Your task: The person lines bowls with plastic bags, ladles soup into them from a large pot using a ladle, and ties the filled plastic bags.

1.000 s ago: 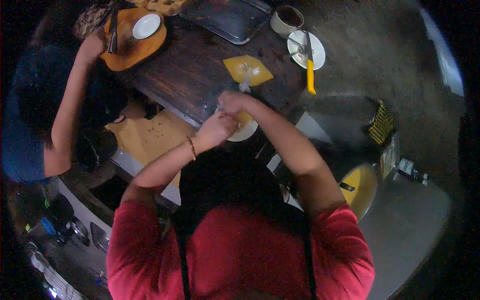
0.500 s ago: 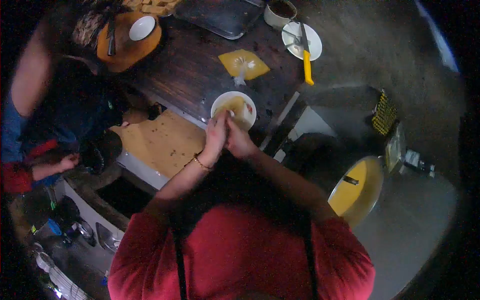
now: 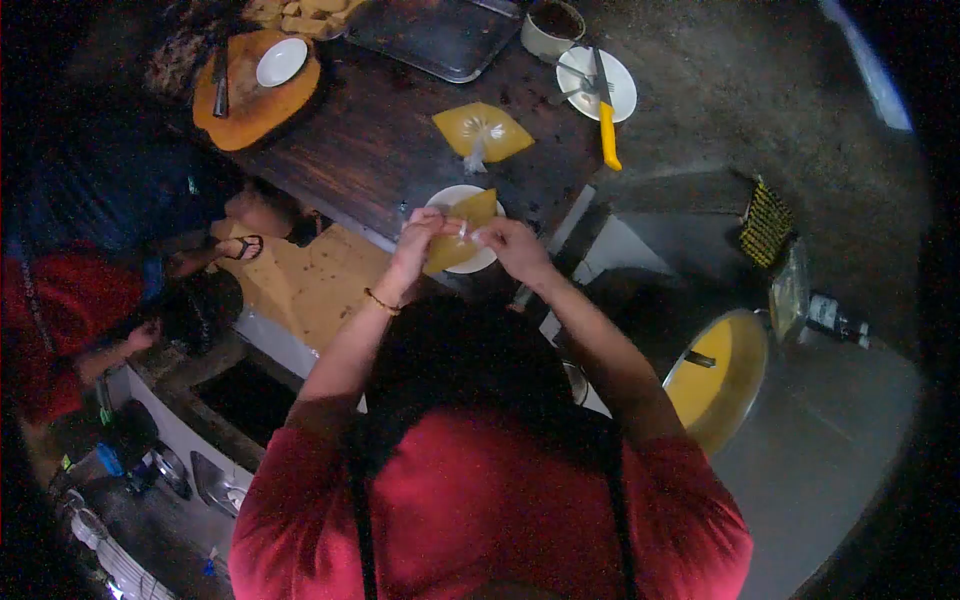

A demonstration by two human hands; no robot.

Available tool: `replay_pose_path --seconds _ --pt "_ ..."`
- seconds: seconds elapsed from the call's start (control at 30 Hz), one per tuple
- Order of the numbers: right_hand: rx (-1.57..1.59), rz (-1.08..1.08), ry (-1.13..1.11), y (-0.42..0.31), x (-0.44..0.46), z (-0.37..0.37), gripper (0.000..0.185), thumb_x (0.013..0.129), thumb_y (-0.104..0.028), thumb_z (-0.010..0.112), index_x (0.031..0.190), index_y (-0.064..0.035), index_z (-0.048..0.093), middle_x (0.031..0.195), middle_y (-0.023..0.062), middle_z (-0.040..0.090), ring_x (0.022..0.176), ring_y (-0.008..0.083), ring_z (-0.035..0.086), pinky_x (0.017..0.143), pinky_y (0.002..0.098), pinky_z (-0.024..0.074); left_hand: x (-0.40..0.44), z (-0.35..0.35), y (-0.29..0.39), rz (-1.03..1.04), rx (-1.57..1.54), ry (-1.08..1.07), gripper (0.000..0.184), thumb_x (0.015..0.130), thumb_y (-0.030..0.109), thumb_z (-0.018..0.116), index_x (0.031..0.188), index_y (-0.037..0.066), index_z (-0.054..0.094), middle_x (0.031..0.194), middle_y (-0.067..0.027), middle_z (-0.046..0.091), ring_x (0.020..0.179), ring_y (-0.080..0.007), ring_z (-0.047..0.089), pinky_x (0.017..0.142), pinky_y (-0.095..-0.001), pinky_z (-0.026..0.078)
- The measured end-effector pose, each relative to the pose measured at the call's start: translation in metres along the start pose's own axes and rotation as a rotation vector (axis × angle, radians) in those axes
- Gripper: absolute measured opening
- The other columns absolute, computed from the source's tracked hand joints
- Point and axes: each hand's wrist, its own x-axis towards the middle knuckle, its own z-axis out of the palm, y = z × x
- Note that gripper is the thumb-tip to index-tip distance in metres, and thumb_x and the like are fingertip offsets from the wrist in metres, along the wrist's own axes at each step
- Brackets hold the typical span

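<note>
The held bag is thin, glossy plastic, over a smooth, glazed-looking bowl; from that bag, toward twelve o'clock, a tray of metal with a dull sheen; at ten, a chopping board of matt wood; at two, a smooth plastic knife handle; at four, a pot of shiny metal; at six, a shirt of matt cloth.

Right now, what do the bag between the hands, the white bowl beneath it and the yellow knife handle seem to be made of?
Bag: thin clear plastic film, likely, since yellow shows through it.
White bowl: smooth and pale; glazed ceramic or hard plastic, the look leaves it open.
Yellow knife handle: probably moulded plastic, given its even, solid colour.
</note>
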Motion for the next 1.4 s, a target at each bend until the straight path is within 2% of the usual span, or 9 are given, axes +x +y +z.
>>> replay_pose_path --seconds 0.13,0.43,0.73,0.9,0.93,1.0,1.17,1.37,1.4 --pt "-0.727 -0.362 -0.099 -0.027 0.005 -0.009 0.027 0.077 -0.017 0.056 0.1 -0.0049 0.055 0.089 0.0138 0.061 0.078 0.0352 0.06 0.067 0.0428 0.0493 0.009 -0.013 0.005 0.275 0.579 -0.246 0.031 0.085 0.021 0.039 0.088 0.004 0.065 0.104 -0.007 0.061 0.107 -0.0208 0.042 0.092 -0.0306 0.026" --pt "-0.636 -0.685 -0.143 -0.033 0.024 -0.029 0.026 0.075 -0.016 0.061 0.095 -0.0065 0.048 0.091 0.0134 0.048 0.094 0.0342 0.049 0.078 0.0413 0.0431 0.014 -0.009 -0.012 0.511 0.489 -0.225 0.029 0.082 0.019 0.041 0.093 0.001 0.061 0.105 -0.0081 0.058 0.101 -0.0231 0.048 0.089 -0.0322 0.03" --pt "-0.253 -0.481 0.206 0.013 0.005 0.007 0.017 0.077 -0.018 0.06 0.081 -0.0042 0.05 0.085 0.0141 0.05 0.082 0.034 0.05 0.071 0.0386 0.0424 0.004 0.002 0.011 -0.611 -0.57 0.019 0.027 0.083 0.017 0.045 0.098 0.002 0.061 0.104 -0.0059 0.059 0.09 -0.0144 0.055 0.08 -0.0273 0.041" --pt "-0.177 -0.387 0.121 0.034 0.013 0.012 0.016 0.08 -0.02 0.058 0.075 -0.0053 0.052 0.076 0.0113 0.051 0.074 0.0295 0.051 0.067 0.0369 0.042 0.009 0.0 -0.02 -0.142 -0.165 -0.213 0.022 0.076 0.015 0.061 0.096 0.004 0.061 0.085 -0.0021 0.058 0.08 -0.0105 0.052 0.071 -0.0276 0.042" --pt "0.423 -0.382 0.111 0.017 0.008 0.017 0.02 0.079 -0.024 0.058 0.075 -0.0053 0.052 0.076 0.0111 0.05 0.073 0.0304 0.051 0.065 0.0376 0.0416 0.018 -0.006 -0.018 -0.158 -0.046 -0.334 0.023 0.074 0.015 0.064 0.095 0.005 0.06 0.085 -0.0014 0.058 0.079 -0.011 0.052 0.071 -0.0289 0.043" --pt "-0.279 -0.54 0.182 0.026 0.01 0.009 0.018 0.078 -0.024 0.059 0.074 -0.0072 0.053 0.076 0.0108 0.05 0.072 0.0307 0.051 0.064 0.0362 0.0415 0.03 -0.009 -0.008 -0.125 0.086 -0.473 0.024 0.073 0.016 0.066 0.093 0.005 0.057 0.083 -0.0009 0.058 0.076 -0.012 0.052 0.071 -0.0302 0.043" --pt "0.367 -0.188 0.09 -0.012 -0.006 0.004 0.014 0.076 -0.018 0.06 0.074 -0.0061 0.052 0.076 0.0099 0.049 0.075 0.0287 0.05 0.066 0.0352 0.0404 0.052 -0.004 0.028 0.231 0.457 -0.631 0.019 0.069 0.004 0.062 0.086 0.005 0.053 0.085 -0.006 0.058 0.083 -0.0171 0.056 0.072 -0.0293 0.043" --pt "0.468 -0.073 0.153 0.009 0.005 0.024 0.016 0.073 -0.02 0.061 0.078 -0.0059 0.055 0.076 0.0096 0.049 0.082 0.0302 0.049 0.073 0.0399 0.038 0.038 0.011 -0.03 -0.276 -0.163 -0.016 0.008 0.076 -0.003 0.059 0.082 0.003 0.059 0.088 -0.0044 0.061 0.082 -0.013 0.056 0.075 -0.0252 0.044" --pt "0.109 -0.361 0.358 0.015 0.014 0.026 0.018 0.072 -0.023 0.061 0.077 -0.0067 0.056 0.077 0.0093 0.049 0.082 0.0295 0.049 0.073 0.0417 0.0371 0.032 0.017 0.0 -0.297 -0.146 0.044 0.007 0.079 0.002 0.06 0.086 0.003 0.061 0.087 -0.0023 0.061 0.083 -0.0099 0.054 0.074 -0.0232 0.043"
